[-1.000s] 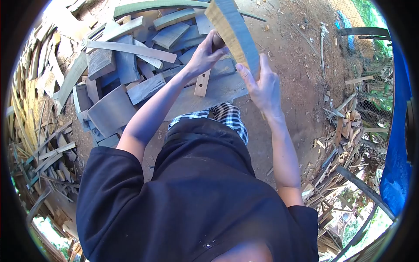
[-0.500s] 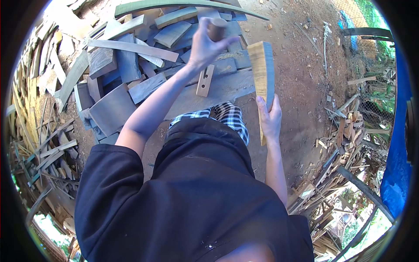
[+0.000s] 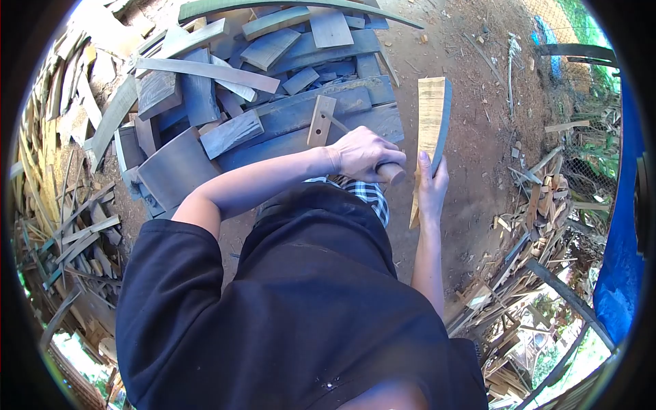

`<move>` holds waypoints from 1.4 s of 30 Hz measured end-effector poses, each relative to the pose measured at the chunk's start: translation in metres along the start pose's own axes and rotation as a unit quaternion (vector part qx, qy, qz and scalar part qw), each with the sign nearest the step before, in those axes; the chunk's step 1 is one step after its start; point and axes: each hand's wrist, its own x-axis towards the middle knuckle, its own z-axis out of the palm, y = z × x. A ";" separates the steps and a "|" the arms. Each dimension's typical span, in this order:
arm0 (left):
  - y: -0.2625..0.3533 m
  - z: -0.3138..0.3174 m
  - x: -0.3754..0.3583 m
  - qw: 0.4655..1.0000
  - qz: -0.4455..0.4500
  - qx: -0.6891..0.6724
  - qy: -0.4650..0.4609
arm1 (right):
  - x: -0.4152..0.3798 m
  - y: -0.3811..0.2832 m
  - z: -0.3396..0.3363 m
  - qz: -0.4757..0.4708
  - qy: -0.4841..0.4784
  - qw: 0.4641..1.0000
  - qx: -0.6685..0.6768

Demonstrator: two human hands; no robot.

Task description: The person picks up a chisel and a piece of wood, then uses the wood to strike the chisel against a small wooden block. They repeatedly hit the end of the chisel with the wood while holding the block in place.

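My left hand [image 3: 369,156] is closed around a wooden-handled tool. The round butt of its handle [image 3: 391,173] sticks out below my fingers, and a thin shaft [image 3: 336,124] runs from the other side of the fist toward a small wooden block with holes [image 3: 321,121], overlapping it in this view. In my right hand [image 3: 432,188] a curved, tapering wooden piece [image 3: 432,116] stands upright, gripped near its narrow lower end, thumb on the pale grained face. My left fist is close beside that piece, to its left.
A pile of boards and offcuts [image 3: 273,123] lies in front and to the left. Wood scraps [image 3: 547,205] are heaped on the right, by a wire fence and a blue tarp [image 3: 618,239]. Bare earth [image 3: 471,150] shows between them.
My left hand came down and right from above the board pile, bringing the wooden-handled tool close to my body. My right hand and the curved wooden piece shifted slightly right.
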 end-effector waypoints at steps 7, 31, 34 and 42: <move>-0.006 -0.003 0.008 0.997 -0.011 -0.046 0.054 | -0.005 0.002 0.000 0.025 -0.013 1.000 0.005; -0.037 -0.021 -0.003 0.997 0.016 -0.073 0.036 | -0.006 0.000 0.009 0.008 -0.023 0.998 -0.058; -0.042 -0.021 -0.004 0.997 0.010 -0.059 0.053 | -0.006 -0.003 0.011 0.004 -0.028 0.998 -0.057; -0.064 -0.038 -0.001 0.967 -0.023 -0.040 0.250 | -0.004 -0.009 0.013 -0.008 -0.026 0.997 -0.072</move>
